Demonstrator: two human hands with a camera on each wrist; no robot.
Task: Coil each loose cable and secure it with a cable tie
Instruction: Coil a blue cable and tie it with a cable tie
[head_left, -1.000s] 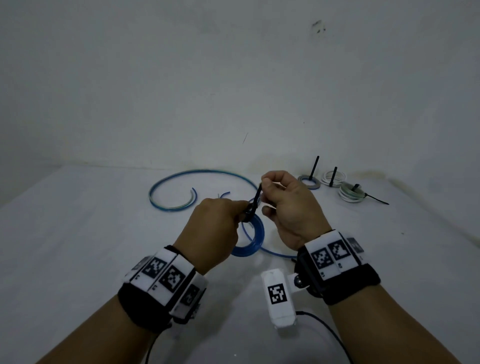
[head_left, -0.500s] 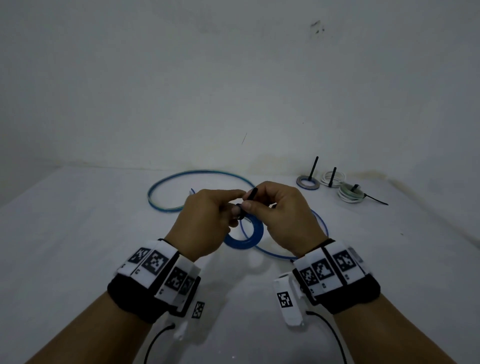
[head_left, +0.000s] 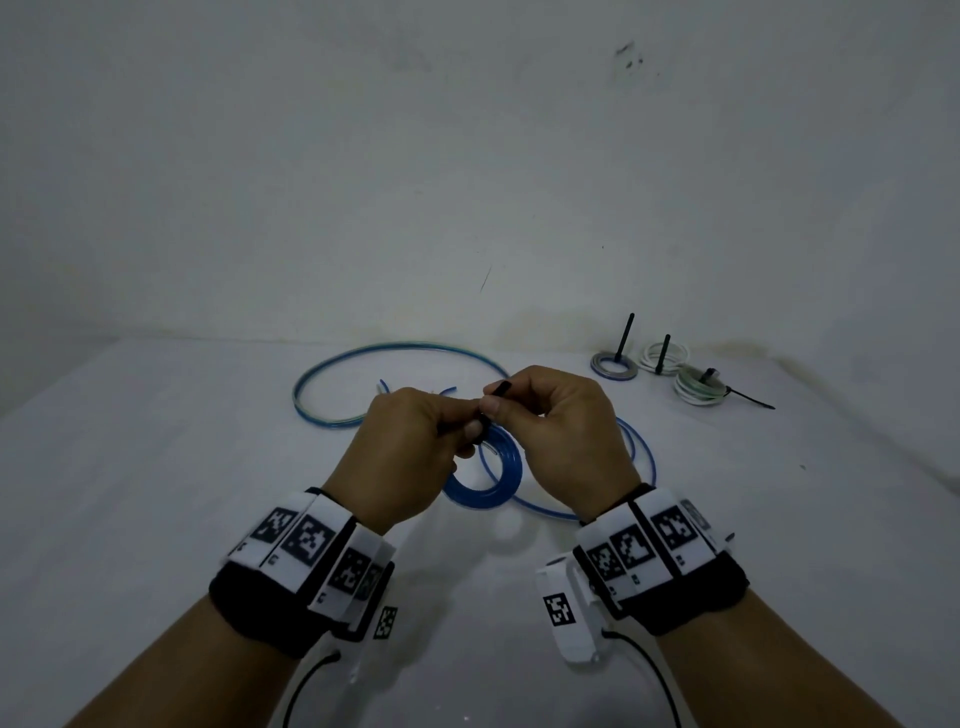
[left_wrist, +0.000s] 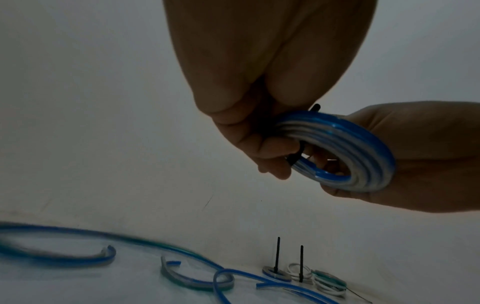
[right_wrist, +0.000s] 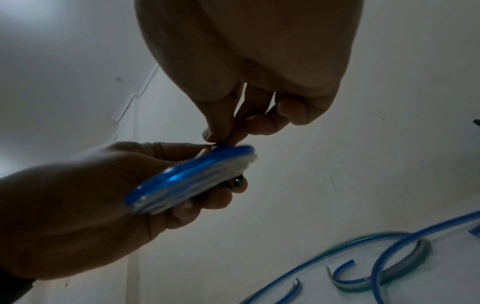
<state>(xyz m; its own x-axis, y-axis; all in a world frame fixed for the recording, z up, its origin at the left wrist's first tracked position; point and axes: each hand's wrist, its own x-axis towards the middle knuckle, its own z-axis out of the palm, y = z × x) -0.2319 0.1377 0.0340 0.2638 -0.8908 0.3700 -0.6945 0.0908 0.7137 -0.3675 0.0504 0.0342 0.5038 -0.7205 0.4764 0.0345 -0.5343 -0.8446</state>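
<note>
A small blue cable coil hangs above the table between both hands. My left hand grips its upper part, fingers curled through the ring in the left wrist view, around the coil. A black cable tie wraps the coil where the hands meet. My right hand pinches the tie's tail between thumb and forefinger, just above the coil. The tie's head is hidden by the fingers.
Loose blue cables lie on the white table: a large loop behind the hands and another strand under the right hand. Three tied coils sit at the back right near the wall.
My right hand came down from its raised pull and closed in on the left hand. The long upright tie tail now shows only as a short stub. Both hands drifted slightly away from me.
</note>
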